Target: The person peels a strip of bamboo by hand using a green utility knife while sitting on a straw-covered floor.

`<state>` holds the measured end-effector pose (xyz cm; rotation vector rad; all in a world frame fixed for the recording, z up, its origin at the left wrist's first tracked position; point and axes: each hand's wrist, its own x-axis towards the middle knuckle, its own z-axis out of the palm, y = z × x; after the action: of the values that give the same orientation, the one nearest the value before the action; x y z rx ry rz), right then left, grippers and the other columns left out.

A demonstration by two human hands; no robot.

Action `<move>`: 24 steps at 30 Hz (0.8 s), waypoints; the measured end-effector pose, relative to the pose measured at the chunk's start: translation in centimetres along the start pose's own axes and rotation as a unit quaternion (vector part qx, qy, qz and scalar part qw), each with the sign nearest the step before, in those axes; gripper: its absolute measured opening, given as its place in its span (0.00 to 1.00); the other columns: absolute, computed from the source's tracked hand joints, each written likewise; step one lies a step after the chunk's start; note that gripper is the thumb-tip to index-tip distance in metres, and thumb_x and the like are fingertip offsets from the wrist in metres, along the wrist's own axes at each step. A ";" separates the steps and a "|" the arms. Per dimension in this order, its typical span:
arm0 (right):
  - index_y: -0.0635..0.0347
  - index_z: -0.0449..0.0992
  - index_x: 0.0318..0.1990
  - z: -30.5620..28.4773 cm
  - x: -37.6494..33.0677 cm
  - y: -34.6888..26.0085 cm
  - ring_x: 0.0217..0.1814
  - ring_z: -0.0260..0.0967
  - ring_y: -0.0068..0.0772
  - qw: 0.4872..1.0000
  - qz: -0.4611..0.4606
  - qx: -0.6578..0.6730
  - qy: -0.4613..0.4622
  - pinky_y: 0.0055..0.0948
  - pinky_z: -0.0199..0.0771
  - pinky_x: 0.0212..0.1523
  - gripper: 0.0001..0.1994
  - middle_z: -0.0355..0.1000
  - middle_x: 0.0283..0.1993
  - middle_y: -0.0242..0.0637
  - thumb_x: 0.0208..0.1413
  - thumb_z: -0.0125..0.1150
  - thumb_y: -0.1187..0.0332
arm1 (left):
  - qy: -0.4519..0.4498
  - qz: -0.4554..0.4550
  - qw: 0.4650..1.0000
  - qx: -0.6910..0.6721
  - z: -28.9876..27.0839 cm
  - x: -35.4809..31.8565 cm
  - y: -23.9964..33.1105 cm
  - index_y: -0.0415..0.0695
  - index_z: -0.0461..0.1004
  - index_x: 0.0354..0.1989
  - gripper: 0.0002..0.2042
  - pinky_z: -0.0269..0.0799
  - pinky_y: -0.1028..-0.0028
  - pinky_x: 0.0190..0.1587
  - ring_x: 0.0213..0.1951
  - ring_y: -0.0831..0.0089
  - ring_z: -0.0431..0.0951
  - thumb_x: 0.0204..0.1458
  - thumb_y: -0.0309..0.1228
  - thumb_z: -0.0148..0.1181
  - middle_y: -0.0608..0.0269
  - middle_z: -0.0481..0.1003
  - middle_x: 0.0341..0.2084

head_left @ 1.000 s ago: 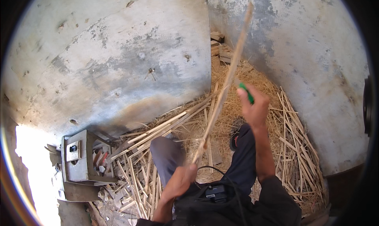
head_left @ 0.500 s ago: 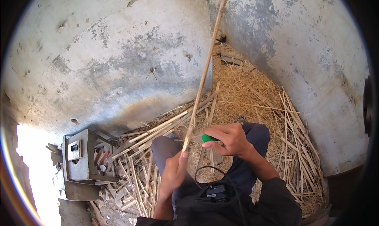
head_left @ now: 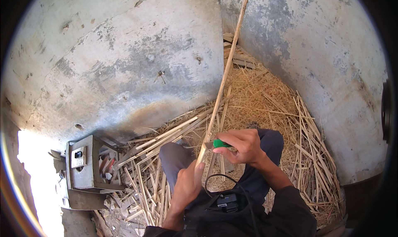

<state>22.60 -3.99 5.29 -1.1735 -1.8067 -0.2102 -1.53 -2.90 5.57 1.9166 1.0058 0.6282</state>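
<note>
A long thin bamboo strip [head_left: 226, 73] rises steeply from my lap toward the top of the view. My left hand [head_left: 187, 184] grips its lower end near my knee. My right hand [head_left: 243, 145] holds a green-handled knife [head_left: 218, 143] with its blade pressed against the strip just above my left hand. I sit with my knees in grey trousers over a heap of straw-coloured shavings [head_left: 265, 96].
Grey stained concrete walls [head_left: 124, 63] meet in a corner behind the heap. Cut bamboo splints [head_left: 178, 129] lie fanned on the ground. A small grey metal box [head_left: 85, 166] with tools sits at lower left. A black device with a cable [head_left: 226, 200] hangs on my chest.
My right hand with the knife came down from high on the strip to just above my left hand. The strip swung more upright and to the right at its top.
</note>
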 end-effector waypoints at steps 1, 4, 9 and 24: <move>0.54 0.85 0.41 -0.2 0.1 -0.2 0.21 0.75 0.32 1.000 0.001 -0.009 -0.004 0.31 0.71 0.21 0.17 0.78 0.26 0.29 0.58 0.75 0.51 | -0.004 -0.010 1.000 -0.008 0.0 -0.1 0.0 0.38 0.74 0.42 0.13 0.67 0.43 0.36 0.34 0.29 0.75 0.74 0.36 0.48 0.36 0.74 0.26; 0.55 0.85 0.41 -0.3 0.0 -0.2 0.20 0.75 0.31 1.000 0.002 -0.023 -0.005 0.31 0.71 0.21 0.17 0.77 0.25 0.29 0.58 0.75 0.51 | -0.009 -0.015 1.000 -0.007 0.0 0.0 -0.1 0.38 0.74 0.42 0.13 0.67 0.43 0.36 0.34 0.29 0.75 0.74 0.35 0.49 0.36 0.74 0.26; 0.56 0.86 0.42 -0.3 -0.2 0.3 0.20 0.75 0.32 1.000 0.001 -0.030 0.008 0.32 0.71 0.20 0.16 0.76 0.24 0.31 0.59 0.75 0.53 | -0.006 -0.008 1.000 -0.002 0.0 0.1 0.0 0.38 0.74 0.43 0.13 0.68 0.43 0.36 0.35 0.29 0.75 0.74 0.35 0.49 0.34 0.75 0.27; 0.58 0.84 0.44 0.3 -2.2 1.4 0.26 0.80 0.33 0.989 0.103 0.103 0.020 0.31 0.76 0.25 0.16 0.82 0.30 0.35 0.65 0.70 0.53 | 0.042 -0.004 0.999 0.014 0.0 -0.2 -0.9 0.36 0.75 0.37 0.17 0.66 0.54 0.27 0.22 0.43 0.74 0.72 0.39 0.56 0.44 0.71 0.18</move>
<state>23.73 -4.45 3.02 -1.1878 -1.6158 0.0706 -2.02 -2.83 4.77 1.9239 1.0793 0.6988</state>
